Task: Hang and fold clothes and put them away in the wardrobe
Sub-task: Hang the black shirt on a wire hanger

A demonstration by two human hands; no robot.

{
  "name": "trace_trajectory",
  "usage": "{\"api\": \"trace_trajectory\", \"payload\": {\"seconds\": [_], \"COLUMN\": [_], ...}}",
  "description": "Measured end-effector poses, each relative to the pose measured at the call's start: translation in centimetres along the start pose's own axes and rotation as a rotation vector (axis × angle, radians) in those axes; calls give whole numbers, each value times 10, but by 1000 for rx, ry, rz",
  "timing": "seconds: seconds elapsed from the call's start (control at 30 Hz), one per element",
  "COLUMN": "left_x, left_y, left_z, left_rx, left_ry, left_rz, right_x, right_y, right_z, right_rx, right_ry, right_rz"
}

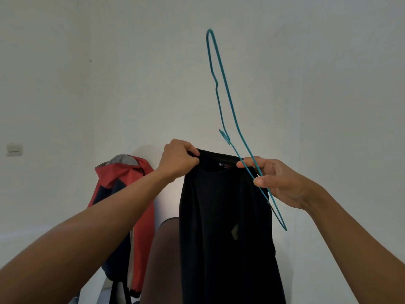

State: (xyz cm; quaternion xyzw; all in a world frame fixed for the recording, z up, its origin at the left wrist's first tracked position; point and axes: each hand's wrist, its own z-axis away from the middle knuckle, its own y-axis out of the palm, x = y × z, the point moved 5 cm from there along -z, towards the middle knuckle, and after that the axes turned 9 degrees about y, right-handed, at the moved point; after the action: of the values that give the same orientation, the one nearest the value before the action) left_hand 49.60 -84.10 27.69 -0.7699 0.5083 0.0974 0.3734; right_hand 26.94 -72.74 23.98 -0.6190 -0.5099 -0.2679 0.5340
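**Head view: black shirt held up by its collar, teal hanger in the right hand**

Head camera looks at a pale wall, with both bare arms reaching up from the lower corners toward the centre of the frame.

The left hand (178, 159) is curled into a fist just left of centre, its fingers and thumb pressed together on the left side of the collar of a black shirt (225, 227). The shirt hangs straight down from that grip, filling the lower middle of the frame and running out at the bottom edge. A small label shows inside the neckline, between the two hands.

The right hand (278, 183) sits right of centre at much the same height. Its fingertips and thumb pinch a thin teal wire hanger (228, 102), and the fingertips also rest at the right side of the collar; whether they grip the cloth too, I cannot tell. The hanger stands tilted on end: one long end rises to the upper middle of the frame, the other pokes down past the hand in front of the shirt's right edge. Its hook sits just above the collar, between the hands.

Behind, at lower left, a red and navy jacket (131, 194) hangs against the wall. A light switch (14, 149) sits at the left edge.
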Motion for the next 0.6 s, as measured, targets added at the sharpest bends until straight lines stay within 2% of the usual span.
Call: {"api": "trace_trajectory", "payload": {"seconds": [0.1, 0.2, 0.3, 0.37, 0.43, 0.6], "left_x": [-1, -10, -14, -11, -5, -4], "left_y": [5, 6, 7, 7, 4, -8], "left_z": [-5, -8, -9, -9, -11, -20], "left_rx": [177, 332, 430, 473, 478, 430], "left_ry": [-30, -34, -60, -81, -102, -107], "left_rz": [178, 241, 223, 192, 173, 50], "right_x": [-11, -31, -46, -46, -46, -40], "right_y": [-8, -18, -37, -56, -71, -71], "right_z": [5, 12, 19, 29, 39, 51], "right_rx": [-50, -152, -415, -622, -740, -788], "right_ry": [65, 176, 208, 167, 146, 270], "right_rz": [-47, -29, 46, 214, 451, 921]}}
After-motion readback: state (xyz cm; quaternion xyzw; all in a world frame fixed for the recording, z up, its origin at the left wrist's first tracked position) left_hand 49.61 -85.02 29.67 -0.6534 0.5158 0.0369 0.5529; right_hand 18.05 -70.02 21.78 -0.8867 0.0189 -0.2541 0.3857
